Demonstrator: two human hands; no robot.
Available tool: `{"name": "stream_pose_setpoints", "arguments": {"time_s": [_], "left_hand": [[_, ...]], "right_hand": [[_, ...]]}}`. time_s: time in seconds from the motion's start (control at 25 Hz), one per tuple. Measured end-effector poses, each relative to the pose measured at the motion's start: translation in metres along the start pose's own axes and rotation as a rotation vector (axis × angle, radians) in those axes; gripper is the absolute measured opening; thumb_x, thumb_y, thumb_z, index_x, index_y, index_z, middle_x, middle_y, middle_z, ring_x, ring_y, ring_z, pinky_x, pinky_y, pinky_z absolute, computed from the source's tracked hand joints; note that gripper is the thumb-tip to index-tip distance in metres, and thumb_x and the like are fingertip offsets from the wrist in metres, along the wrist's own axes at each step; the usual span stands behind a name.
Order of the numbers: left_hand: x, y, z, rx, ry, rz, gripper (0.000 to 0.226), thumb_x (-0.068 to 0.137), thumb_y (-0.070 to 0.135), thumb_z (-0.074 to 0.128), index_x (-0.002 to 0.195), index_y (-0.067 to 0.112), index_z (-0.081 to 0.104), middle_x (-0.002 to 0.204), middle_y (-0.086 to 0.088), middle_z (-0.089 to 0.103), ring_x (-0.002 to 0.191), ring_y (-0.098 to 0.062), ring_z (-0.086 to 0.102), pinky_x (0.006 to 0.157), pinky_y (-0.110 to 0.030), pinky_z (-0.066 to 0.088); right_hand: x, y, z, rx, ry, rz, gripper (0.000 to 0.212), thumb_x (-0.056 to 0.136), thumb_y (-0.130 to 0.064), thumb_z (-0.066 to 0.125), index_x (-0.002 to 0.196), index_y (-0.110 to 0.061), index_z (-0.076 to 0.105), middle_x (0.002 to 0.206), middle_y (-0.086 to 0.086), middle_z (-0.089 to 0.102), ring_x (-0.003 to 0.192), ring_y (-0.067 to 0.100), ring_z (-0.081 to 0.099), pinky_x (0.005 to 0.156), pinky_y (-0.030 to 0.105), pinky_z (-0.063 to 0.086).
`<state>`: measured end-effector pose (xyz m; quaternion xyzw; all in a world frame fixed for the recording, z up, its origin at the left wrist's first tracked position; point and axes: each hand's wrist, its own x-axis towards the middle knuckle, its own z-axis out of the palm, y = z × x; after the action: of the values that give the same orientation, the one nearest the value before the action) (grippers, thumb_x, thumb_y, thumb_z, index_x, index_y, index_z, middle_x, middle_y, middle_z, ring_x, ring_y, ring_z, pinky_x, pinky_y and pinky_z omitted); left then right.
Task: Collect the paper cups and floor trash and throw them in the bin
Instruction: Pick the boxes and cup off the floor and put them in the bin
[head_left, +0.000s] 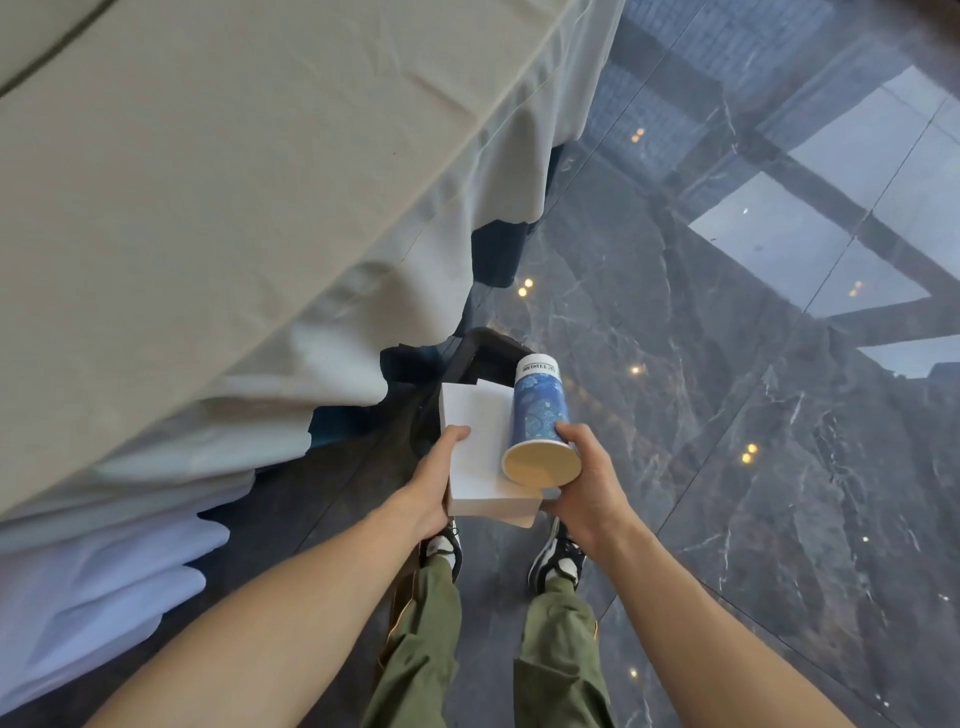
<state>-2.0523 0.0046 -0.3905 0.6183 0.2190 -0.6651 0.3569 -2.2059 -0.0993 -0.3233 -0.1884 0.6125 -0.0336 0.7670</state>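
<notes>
My right hand (587, 486) grips a stack of blue patterned paper cups (540, 410) lying on its side, the tan open mouth facing me and the white base pointing away. White folded paper (475, 441) is held in my left hand (434, 480), thumb on top, right beside the cups and touching them. Both are held over a dark bin (480, 351) that stands on the floor just ahead of my feet; only its rim and part of its wall show behind the paper.
A table under a grey cloth (234, 208) fills the left half, its skirt hanging to the floor close beside the bin. Glossy dark marble floor (727, 415) stretches to the right. My two shoes stand below my hands.
</notes>
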Motion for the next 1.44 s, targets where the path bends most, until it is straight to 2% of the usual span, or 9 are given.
{"name": "stream_pose_setpoints", "arguments": {"time_s": [0.16,0.4,0.52,0.64,0.88,1.04,1.2,1.28,1.44], "left_hand": [[0.012,-0.002,-0.002,-0.102,-0.013,-0.038,0.059,0.088,0.056,0.06,0.133,0.019,0.065,0.113,-0.017,0.078,0.1,-0.035,0.071,0.072,-0.039,0.057],[0.012,-0.016,-0.005,-0.302,0.005,-0.03,0.042,0.099,0.048,0.048,0.118,0.015,0.067,0.082,-0.012,0.08,0.082,-0.032,0.069,0.068,-0.037,0.054],[0.01,-0.02,-0.004,-0.356,0.023,-0.048,0.044,0.097,0.05,0.049,0.119,0.016,0.067,0.086,-0.015,0.08,0.088,-0.034,0.069,0.077,-0.042,0.054],[0.009,-0.022,-0.002,-0.282,0.051,-0.061,0.045,0.096,0.055,0.046,0.113,0.021,0.068,0.091,-0.01,0.078,0.091,-0.031,0.067,0.085,-0.044,0.049],[0.005,-0.021,-0.006,-0.294,0.043,-0.072,0.056,0.089,0.061,0.052,0.124,0.02,0.068,0.1,-0.01,0.078,0.089,-0.03,0.069,0.072,-0.037,0.051],[0.002,-0.022,-0.005,-0.385,0.023,-0.011,0.055,0.092,0.054,0.054,0.131,0.017,0.068,0.097,-0.013,0.08,0.089,-0.032,0.071,0.074,-0.038,0.055],[-0.004,-0.021,-0.013,-0.392,-0.007,-0.029,0.038,0.093,0.045,0.06,0.118,0.017,0.066,0.079,-0.009,0.079,0.078,-0.028,0.069,0.052,-0.032,0.055],[-0.007,-0.021,-0.021,-0.416,-0.009,-0.033,0.035,0.092,0.04,0.064,0.118,0.016,0.066,0.082,-0.011,0.079,0.082,-0.029,0.069,0.057,-0.033,0.055],[-0.016,-0.025,-0.041,-0.392,0.032,0.048,0.047,0.089,0.037,0.069,0.13,0.014,0.065,0.107,-0.014,0.08,0.104,-0.034,0.071,0.086,-0.044,0.056]], "right_hand": [[0.006,-0.003,0.005,0.059,0.017,-0.03,0.068,0.079,-0.05,0.064,0.13,-0.005,0.062,0.097,0.015,0.071,0.07,0.02,0.065,0.065,0.035,0.049],[-0.002,-0.006,0.021,0.119,-0.015,-0.067,0.042,0.092,-0.04,0.056,0.118,-0.008,0.064,0.096,0.015,0.07,0.068,0.018,0.065,0.072,0.037,0.047],[-0.002,-0.007,0.025,0.134,0.012,-0.096,0.037,0.094,-0.037,0.055,0.116,-0.008,0.064,0.096,0.014,0.072,0.081,0.022,0.066,0.079,0.039,0.047],[-0.003,-0.011,0.027,0.128,0.021,-0.111,0.031,0.096,-0.035,0.053,0.109,-0.009,0.066,0.091,0.012,0.073,0.08,0.022,0.065,0.075,0.037,0.047],[-0.001,-0.011,0.027,0.164,0.051,-0.102,0.035,0.094,-0.034,0.055,0.115,-0.008,0.064,0.09,0.012,0.073,0.077,0.02,0.066,0.067,0.032,0.047],[-0.003,-0.012,0.027,0.199,0.023,-0.112,0.034,0.096,-0.032,0.052,0.115,-0.006,0.063,0.088,0.012,0.073,0.073,0.018,0.066,0.064,0.031,0.047],[0.004,-0.011,0.03,0.21,-0.006,-0.075,0.045,0.092,-0.037,0.055,0.124,-0.005,0.062,0.099,0.016,0.071,0.084,0.022,0.066,0.072,0.034,0.048],[0.006,-0.013,0.032,0.218,-0.026,-0.044,0.044,0.09,-0.038,0.056,0.119,-0.007,0.066,0.1,0.016,0.072,0.088,0.025,0.066,0.075,0.039,0.048],[0.018,-0.02,0.026,0.347,0.077,-0.02,0.037,0.088,-0.035,0.059,0.111,-0.007,0.065,0.102,0.019,0.068,0.093,0.029,0.066,0.085,0.047,0.053]]}}
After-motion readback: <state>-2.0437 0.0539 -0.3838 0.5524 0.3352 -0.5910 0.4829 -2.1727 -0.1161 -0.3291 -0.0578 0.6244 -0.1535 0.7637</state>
